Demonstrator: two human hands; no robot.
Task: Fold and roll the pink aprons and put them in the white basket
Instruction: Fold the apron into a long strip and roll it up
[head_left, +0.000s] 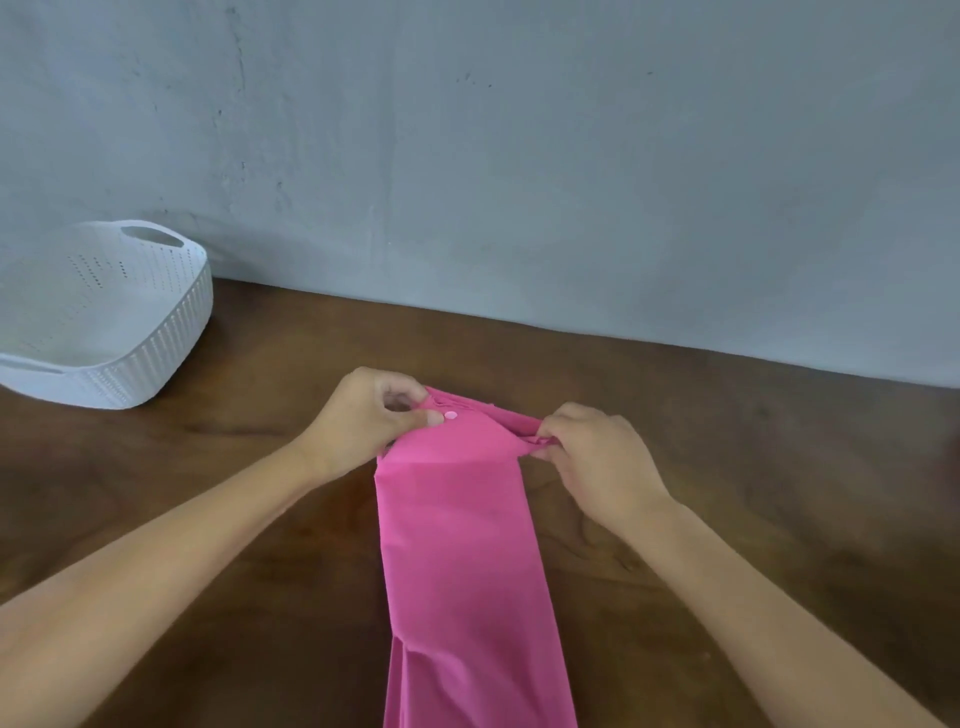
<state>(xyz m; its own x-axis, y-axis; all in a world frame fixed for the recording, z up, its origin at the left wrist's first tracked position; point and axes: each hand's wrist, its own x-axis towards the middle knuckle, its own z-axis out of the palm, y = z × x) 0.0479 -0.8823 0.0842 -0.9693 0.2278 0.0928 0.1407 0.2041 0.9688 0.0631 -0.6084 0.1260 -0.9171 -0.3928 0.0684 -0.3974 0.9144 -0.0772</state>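
Smooth matt pink cloth apron (467, 545) on a dark, faintly glossy wooden table (260, 467); perforated, ribbed white plastic basket (171, 322).

One wide-angle camera, worn on the head, looks forward and down over the person's forearms onto the table (249, 519). It sits close: the left hand (363, 415) and right hand (597, 460) fall just below frame centre, the arms entering from the lower corners. It faces a grey wall (519, 156) that fills the upper half; the table's far edge slants down to the right. The basket (161, 348) is cut by the left edge, the apron (467, 561) by the bottom edge.
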